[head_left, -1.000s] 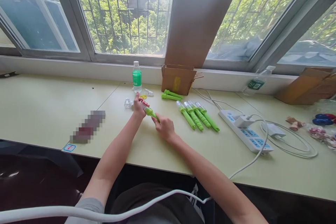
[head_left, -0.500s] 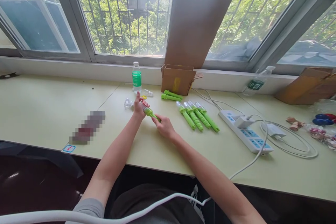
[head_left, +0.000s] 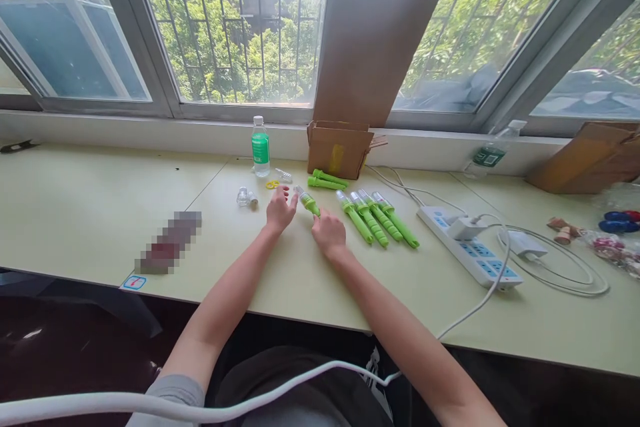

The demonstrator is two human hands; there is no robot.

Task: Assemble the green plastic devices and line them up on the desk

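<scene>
Clear-tipped green stick (head_left: 310, 205) pinched in right hand (head_left: 329, 232); left hand (head_left: 281, 210) spread, just beside it; 4 similar sticks (head_left: 371, 221) nearby.

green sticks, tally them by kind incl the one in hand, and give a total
Clear-topped green stick in the right hand: 1
Clear-topped green sticks lying down: 4
Green sticks showing no clear top: 2
Total: 7

Bench (head_left: 90, 213): pale yellow-green top
Back edge: upright green-labelled bottle (head_left: 261, 149), cardboard box (head_left: 337, 152)
Middle: four clear-tipped green sticks (head_left: 384, 219) side by side
Right: white power strip (head_left: 469, 250)
</scene>
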